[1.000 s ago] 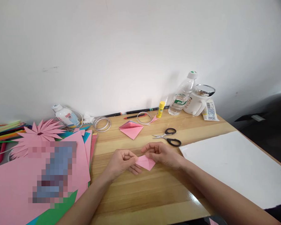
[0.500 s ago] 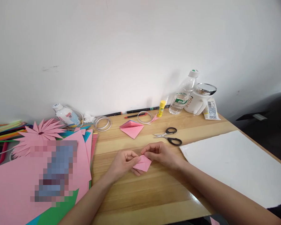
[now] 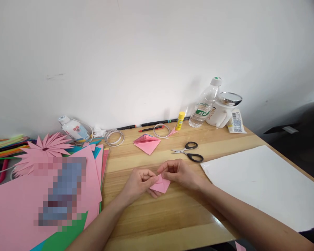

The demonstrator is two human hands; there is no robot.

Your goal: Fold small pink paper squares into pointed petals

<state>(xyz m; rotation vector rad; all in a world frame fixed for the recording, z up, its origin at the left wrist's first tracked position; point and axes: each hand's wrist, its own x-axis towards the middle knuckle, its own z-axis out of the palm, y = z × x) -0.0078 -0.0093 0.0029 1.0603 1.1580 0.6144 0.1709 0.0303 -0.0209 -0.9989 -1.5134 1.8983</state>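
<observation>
Midway through a fold here, judging by the small pink paper (image 3: 162,187), with a flap laid across its top and a corner pointing to the near side. Seemingly done with many others already: see the sheaf of folded pink pieces (image 3: 148,145) just beyond the grip and, well off to its left, a spiky pink rosette (image 3: 47,146). Not pressed fully flat yet, by the look of that flap, so probably left with some creasing. On to the grip: nearly closed at both sides. Pinching the paper's left part with the left hand (image 3: 140,183), thumb on top, fingers curled beneath; meeting its far right edge with the right hand (image 3: 180,172), thumb and fingertips drawn close. Hard to tell how firmly on that right side. Lying between the two thumbs, then, and jutting out nearer than both, apparently held just above the table (image 3: 136,226). Right of the grip and beyond, spot black-handled scissors (image 3: 185,151), untouched; past those, a yellow glue stick (image 3: 180,121), upright.
</observation>
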